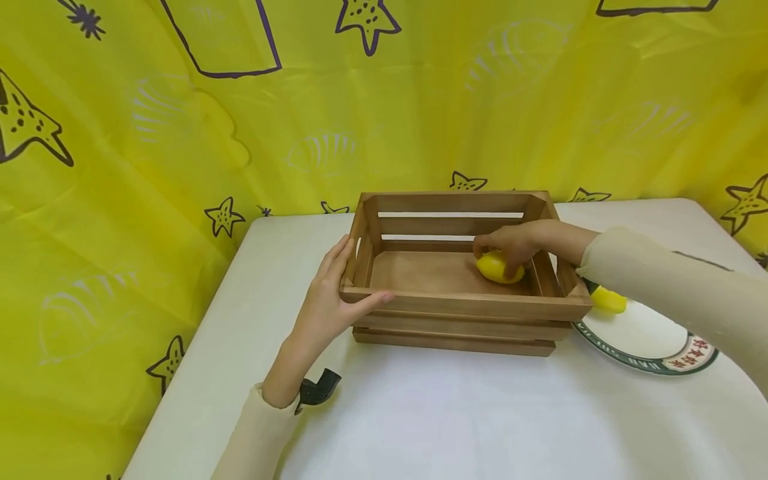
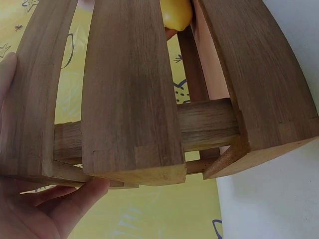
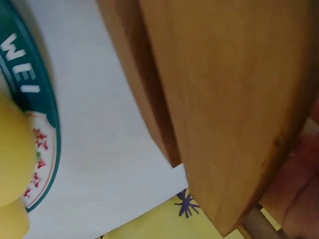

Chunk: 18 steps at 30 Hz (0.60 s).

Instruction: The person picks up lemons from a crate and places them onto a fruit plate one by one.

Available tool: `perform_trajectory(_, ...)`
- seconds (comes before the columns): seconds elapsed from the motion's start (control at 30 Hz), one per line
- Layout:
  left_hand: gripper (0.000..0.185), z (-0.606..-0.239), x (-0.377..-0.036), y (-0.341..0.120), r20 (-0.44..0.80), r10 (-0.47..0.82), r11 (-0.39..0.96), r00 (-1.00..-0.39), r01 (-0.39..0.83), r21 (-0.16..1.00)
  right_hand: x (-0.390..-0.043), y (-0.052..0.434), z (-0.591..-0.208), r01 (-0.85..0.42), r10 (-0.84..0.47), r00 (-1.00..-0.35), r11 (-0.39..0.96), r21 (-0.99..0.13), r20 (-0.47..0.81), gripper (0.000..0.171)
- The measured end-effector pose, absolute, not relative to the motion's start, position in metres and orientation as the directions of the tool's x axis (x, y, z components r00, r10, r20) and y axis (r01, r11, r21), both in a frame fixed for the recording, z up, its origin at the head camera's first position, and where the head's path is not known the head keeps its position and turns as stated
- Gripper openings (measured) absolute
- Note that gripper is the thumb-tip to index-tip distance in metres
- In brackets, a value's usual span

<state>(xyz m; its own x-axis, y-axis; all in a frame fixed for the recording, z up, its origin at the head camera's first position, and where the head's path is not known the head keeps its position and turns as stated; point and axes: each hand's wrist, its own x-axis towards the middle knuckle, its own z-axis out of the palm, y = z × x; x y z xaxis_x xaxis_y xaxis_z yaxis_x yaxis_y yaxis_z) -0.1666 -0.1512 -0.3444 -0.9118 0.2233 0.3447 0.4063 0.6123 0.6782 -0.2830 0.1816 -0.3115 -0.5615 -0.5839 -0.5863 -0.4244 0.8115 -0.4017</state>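
A slatted wooden crate (image 1: 456, 307) stands on the table. At its left end my left hand (image 1: 327, 287) grips the corner, thumb over the front rim and fingers along the end; the left wrist view shows this hand (image 2: 65, 211) around the slats. Inside the crate, near its right end, my right hand (image 1: 516, 241) holds a yellow lemon (image 1: 498, 268) from above, fingers curled round it. Part of the lemon (image 2: 177, 14) shows between slats in the left wrist view. In the right wrist view the crate's wood hides most of the right hand (image 3: 296, 194).
Right of the crate, partly under my right forearm, lies a white plate with a green patterned rim (image 1: 651, 364). A yellow item (image 1: 609, 301) with a dark end is on it. White cloth covers the table (image 1: 444, 413); a yellow curtain (image 1: 408, 120) hangs behind and left.
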Motion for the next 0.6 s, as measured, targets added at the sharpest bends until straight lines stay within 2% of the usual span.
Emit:
perform_trajectory(0.37, 0.105, -0.3443, -0.1663, -0.1519, 0.341, 0.227, 0.615, -0.912, 0.406, 0.676, -0.2834, 0.1793, -0.3138, -0.528, -0.638, -0.525, 0.763, -0.372, -0.564, 0.052)
perform_trajectory(0.6, 0.106, -0.3441, -0.1654, -0.1514, 0.335, 0.222, 0.618, -0.916, 0.398, 0.678, -0.2798, 0.1771, -0.3137, -0.592, -0.715, -0.481, 0.692, -0.413, -0.507, 0.052)
